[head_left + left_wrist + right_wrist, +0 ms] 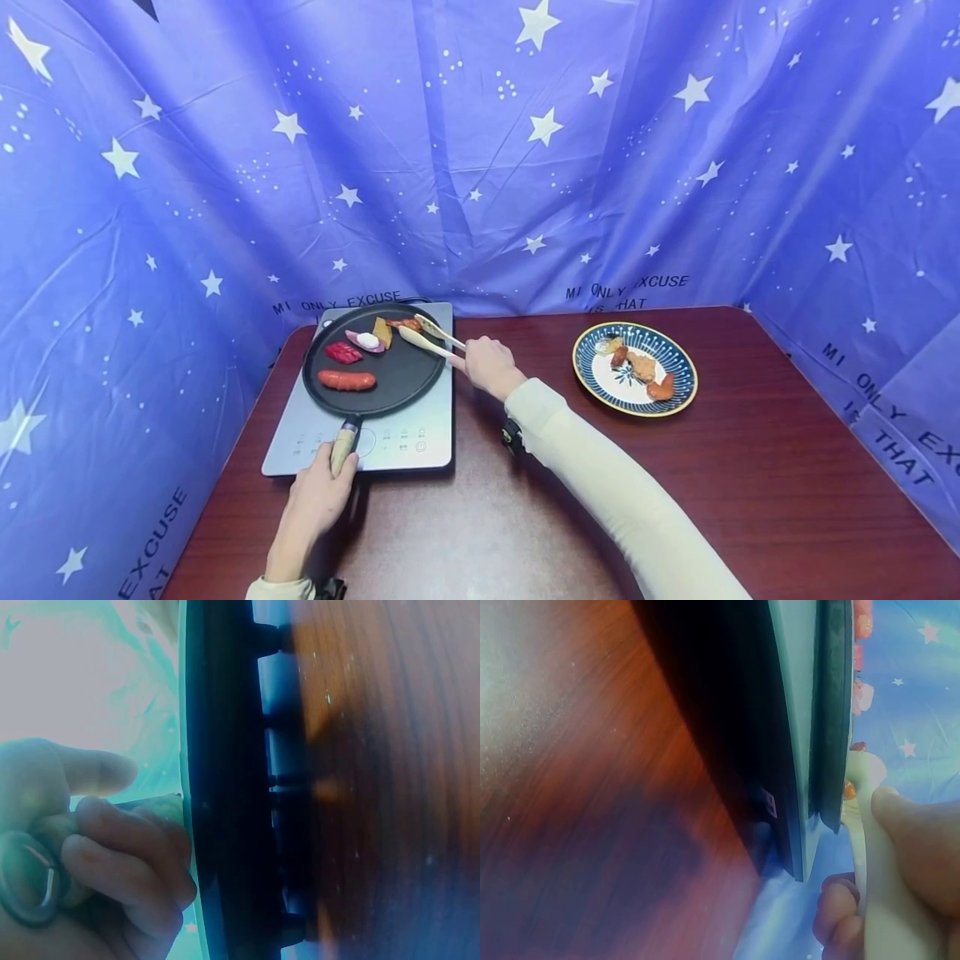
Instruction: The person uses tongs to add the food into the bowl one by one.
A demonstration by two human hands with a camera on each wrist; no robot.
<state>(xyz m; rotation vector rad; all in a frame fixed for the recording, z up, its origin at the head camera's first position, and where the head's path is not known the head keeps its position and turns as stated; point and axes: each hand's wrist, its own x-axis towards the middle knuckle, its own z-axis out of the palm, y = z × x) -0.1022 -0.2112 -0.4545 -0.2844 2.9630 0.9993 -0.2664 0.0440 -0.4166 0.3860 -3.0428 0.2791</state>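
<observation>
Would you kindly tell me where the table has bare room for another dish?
Bare tabletop stretches right of the plate toward the curtain, and in front of the plate, right of the right sleeve. The right hand crosses the gap between plate and cooktop. In the pan, food pieces and tongs crowd the far side.

The blue-violet fabric curtain with white stars [480,208] carries black capitals. At far left they read "MI ONLY EXCUSE"; at far right, "MI ONLY EXCUSE" above "IS THAT", some letters lost in folds. The left side shows "EXCUSE" and a partial "AT"; the right, "MI ONLY EX" over "IS THAT". The flat silver cooktop with black sides [437,421] bears a plus sign and small markings too fine to read.
</observation>
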